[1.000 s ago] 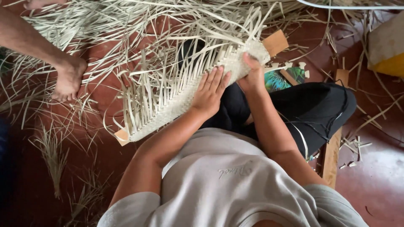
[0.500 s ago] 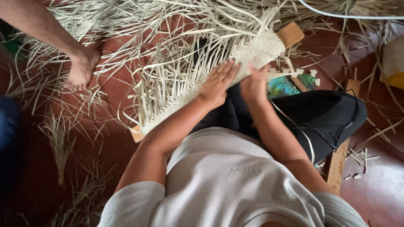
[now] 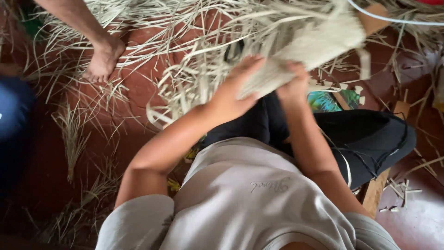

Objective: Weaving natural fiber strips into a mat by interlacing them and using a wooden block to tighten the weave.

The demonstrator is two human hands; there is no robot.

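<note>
Red floor [image 3: 138,88] littered with strips, both hands' fingers clamped on the woven palm-leaf mat [image 3: 296,51], left hand [image 3: 233,92], right hand [image 3: 293,85]; looks light and floppy, so grip the tight woven band, not the loose ends.

woven mat [image 3: 305,51]: pale straw, plaited | floor [image 3: 416,222]: red-brown | trousers [image 3: 365,134]: black | shirt [image 3: 240,203]: grey
</note>
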